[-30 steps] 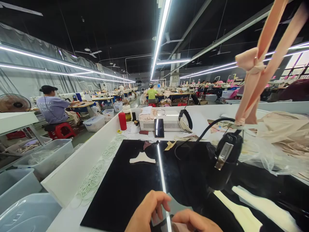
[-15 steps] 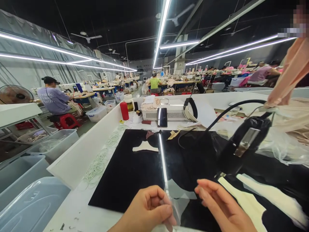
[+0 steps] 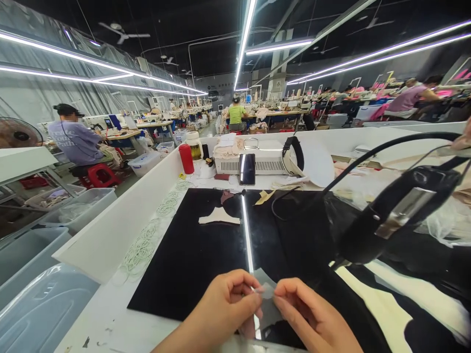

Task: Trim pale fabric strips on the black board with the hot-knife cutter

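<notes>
My left hand (image 3: 221,309) and my right hand (image 3: 311,318) meet low in the view, above the near edge of a glossy black work mat (image 3: 191,255). Both pinch a small, thin, translucent grey piece (image 3: 267,291) between thumb and fingertips, one hand on each side. A black hanging tool with a metal clip (image 3: 397,215) dangles on a cable just right of my hands. A pale cut fabric piece (image 3: 219,216) lies farther back on the mat.
A white box-shaped machine (image 3: 263,162), a phone (image 3: 248,169) and a red bottle (image 3: 186,158) stand at the table's far end. White rings (image 3: 147,245) lie along the left wall. Grey plastic bins (image 3: 40,304) sit left. Clear plastic and fabric (image 3: 447,223) pile up right. Other workers sit beyond.
My right hand has come in from the right and closed on the thin piece that my left hand held. The view has tilted, so the hanging tool appears farther right.
</notes>
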{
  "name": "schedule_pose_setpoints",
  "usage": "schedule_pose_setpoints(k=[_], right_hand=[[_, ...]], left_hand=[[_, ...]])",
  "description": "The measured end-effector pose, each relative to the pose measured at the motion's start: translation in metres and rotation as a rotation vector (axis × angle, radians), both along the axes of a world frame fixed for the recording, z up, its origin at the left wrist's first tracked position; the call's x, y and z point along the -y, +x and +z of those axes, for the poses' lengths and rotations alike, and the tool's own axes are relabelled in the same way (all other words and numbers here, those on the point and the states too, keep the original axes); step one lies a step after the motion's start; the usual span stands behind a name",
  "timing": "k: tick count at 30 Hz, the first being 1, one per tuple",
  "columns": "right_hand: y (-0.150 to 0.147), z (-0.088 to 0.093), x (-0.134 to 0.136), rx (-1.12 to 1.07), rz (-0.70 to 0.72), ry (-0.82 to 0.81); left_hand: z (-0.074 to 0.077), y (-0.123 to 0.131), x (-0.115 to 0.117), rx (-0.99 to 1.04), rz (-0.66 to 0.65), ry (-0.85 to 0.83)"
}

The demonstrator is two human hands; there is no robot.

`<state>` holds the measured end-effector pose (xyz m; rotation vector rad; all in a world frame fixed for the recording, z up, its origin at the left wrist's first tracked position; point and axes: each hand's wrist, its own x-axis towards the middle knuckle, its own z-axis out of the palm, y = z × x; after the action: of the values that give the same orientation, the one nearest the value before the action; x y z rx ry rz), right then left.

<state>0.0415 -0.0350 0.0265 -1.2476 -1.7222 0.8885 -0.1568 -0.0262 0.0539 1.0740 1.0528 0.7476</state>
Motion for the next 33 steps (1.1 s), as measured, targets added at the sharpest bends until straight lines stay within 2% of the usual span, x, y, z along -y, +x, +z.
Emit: schedule_pose_setpoints(k=[5, 8, 15, 18, 23, 30, 33], right_hand=[[0.011, -0.007, -0.019, 0.149, 0.060, 0.129], [0.011, -0.013, -0.024, 0.177, 0.058, 0.221], [0.013, -0.019, -0.026, 0.413, 0.059, 0.422], [0.014, -0.024, -0.027, 0.488, 0.063, 0.484], [0.014, -0.026, -0.027, 0.579, 0.083, 0.526], [0.014, -0.028, -0.026, 0.609, 0.106, 0.540], [0.016, -0.032, -0.026, 0.620, 0.118, 0.493]], left_hand=[[-0.004, 0.004, -0.006, -0.147, 0.093, 0.104], [-0.008, 0.003, -0.007, -0.364, 0.110, 0.205], [-0.021, 0.002, -0.004, -0.932, 0.026, 0.694], [-0.028, 0.002, -0.001, -1.082, 0.003, 0.913], [-0.034, 0.002, -0.001, -1.138, 0.000, 1.056], [-0.034, 0.002, 0.000, -1.133, 0.017, 1.079], [-0.034, 0.001, 0.000, -1.114, 0.012, 1.064]])
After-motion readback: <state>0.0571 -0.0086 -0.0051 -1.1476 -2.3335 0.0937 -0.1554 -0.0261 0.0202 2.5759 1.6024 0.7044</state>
